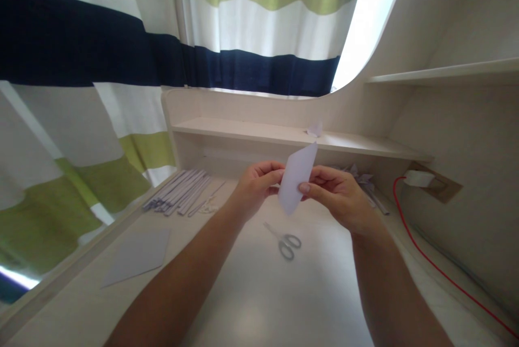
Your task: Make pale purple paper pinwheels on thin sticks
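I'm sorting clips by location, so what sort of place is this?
Probably a study nook in a home or dormitory: there is a pale desktop, a built-in shelf along its far side, and green, white and navy curtains hanging beyond.

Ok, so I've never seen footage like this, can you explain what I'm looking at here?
There's no machine here. The one picture comes from a camera worn on a person's head, looking forward and down past their forearms. Their bare left hand and right hand hold up a piece of white paper, with the right thumb on its near face. Below, on the white desk, lie gray-handled scissors. To the left are a flat paper sheet and, farther back, a row of narrow paper strips or tubes; I can't tell which.
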Demonstrator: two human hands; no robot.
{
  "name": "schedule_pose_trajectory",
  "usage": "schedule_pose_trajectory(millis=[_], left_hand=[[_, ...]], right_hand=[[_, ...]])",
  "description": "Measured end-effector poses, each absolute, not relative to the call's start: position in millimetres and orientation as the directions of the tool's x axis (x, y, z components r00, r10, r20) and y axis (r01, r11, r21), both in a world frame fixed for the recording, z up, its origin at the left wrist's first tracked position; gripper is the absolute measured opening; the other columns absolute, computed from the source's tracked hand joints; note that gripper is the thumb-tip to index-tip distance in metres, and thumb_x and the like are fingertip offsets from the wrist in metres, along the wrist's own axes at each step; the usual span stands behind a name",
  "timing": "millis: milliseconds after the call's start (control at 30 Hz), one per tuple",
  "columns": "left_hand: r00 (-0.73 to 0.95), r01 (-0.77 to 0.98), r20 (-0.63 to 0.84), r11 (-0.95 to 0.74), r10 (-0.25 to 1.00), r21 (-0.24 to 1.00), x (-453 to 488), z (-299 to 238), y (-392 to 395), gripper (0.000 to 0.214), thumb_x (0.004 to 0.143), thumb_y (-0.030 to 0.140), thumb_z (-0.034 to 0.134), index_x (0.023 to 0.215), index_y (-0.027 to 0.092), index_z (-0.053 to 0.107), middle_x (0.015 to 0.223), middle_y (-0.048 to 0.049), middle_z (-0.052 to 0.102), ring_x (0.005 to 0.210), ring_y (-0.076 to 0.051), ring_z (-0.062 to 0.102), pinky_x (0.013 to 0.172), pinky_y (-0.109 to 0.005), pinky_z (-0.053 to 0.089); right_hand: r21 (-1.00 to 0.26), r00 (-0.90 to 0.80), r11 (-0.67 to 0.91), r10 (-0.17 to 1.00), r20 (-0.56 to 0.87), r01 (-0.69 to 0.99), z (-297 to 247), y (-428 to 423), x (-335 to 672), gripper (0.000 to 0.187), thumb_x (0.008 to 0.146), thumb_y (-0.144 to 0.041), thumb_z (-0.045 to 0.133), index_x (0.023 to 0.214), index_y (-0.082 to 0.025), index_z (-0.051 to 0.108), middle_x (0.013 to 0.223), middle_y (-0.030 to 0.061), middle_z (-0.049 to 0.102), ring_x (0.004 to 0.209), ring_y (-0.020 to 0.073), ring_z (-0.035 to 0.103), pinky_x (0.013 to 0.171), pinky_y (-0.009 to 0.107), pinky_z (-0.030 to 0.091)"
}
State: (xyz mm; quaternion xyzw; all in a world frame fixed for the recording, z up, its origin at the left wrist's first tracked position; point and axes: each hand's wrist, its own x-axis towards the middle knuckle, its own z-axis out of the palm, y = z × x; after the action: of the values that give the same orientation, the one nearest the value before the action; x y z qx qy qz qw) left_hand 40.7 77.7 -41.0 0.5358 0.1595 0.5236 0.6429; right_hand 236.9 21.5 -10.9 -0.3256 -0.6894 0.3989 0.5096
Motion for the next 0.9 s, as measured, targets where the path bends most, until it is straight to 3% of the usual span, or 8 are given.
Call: schedule_pose_trajectory(millis=[600,667,733,800,900], left_hand=[[0.386,-0.477,0.358,-0.148,0.851,0.866,40.7,-39.0,75.9,0.026,0.08,0.037,0.084,0.089,0.015,0.077,0.08,-0.004,0.072,0.072,-0.016,0.067,0.067,-0.028,0.055],[0.28,-0.435,0.419,-0.274,0.864,0.858,38.8,-36.6,74.7,0.023,0.083,0.037,0.081,0.086,0.016,0.075,0.075,-0.0023,0.071,0.069,-0.015,0.066,0.068,-0.028,0.055],[0.104,-0.286,0.544,-0.499,0.832,0.818,35.9,-33.4,71.7,0.018,0.088,0.034,0.077,0.084,0.017,0.074,0.074,-0.0016,0.071,0.069,-0.014,0.066,0.069,-0.027,0.055],[-0.011,-0.031,0.716,-0.716,0.698,0.697,32.6,-30.5,67.6,0.013,0.092,0.028,0.072,0.085,0.018,0.074,0.08,-0.0024,0.073,0.075,-0.015,0.067,0.072,-0.027,0.054],[0.03,0.251,0.904,-0.879,0.426,0.406,29.2,-29.5,62.3,0.01,0.097,0.022,0.065,0.091,0.02,0.073,0.089,-0.004,0.075,0.083,-0.017,0.068,0.079,-0.029,0.055]], right_hand=[[-0.883,-0.234,0.469,0.861,0.452,0.022,-10.6,22.5,235.8,0.02,0.083,-0.036,0.091,0.095,-0.022,0.084,0.092,0.0045,0.081,0.078,0.0157,0.072,0.073,0.029,0.06],[-0.872,-0.197,0.485,0.863,0.465,0.067,-10.1,23.5,239.1,0.023,0.085,-0.038,0.089,0.101,-0.022,0.083,0.093,0.0051,0.082,0.08,0.0168,0.073,0.073,0.03,0.061],[-0.857,-0.108,0.506,0.862,0.496,0.099,-9.5,25.2,243.0,0.027,0.085,-0.039,0.088,0.106,-0.023,0.081,0.097,0.0056,0.083,0.082,0.0174,0.075,0.073,0.03,0.061],[-0.84,0.014,0.533,0.844,0.537,0.1,-8.4,26.2,246.1,0.029,0.085,-0.04,0.088,0.109,-0.025,0.08,0.102,0.0057,0.083,0.084,0.018,0.076,0.072,0.03,0.062],[-0.788,0.169,0.611,0.77,0.615,0.081,-4.8,22.6,247.4,0.029,0.087,-0.04,0.085,0.113,-0.028,0.078,0.108,0.0053,0.082,0.093,0.0207,0.077,0.077,0.033,0.063]])
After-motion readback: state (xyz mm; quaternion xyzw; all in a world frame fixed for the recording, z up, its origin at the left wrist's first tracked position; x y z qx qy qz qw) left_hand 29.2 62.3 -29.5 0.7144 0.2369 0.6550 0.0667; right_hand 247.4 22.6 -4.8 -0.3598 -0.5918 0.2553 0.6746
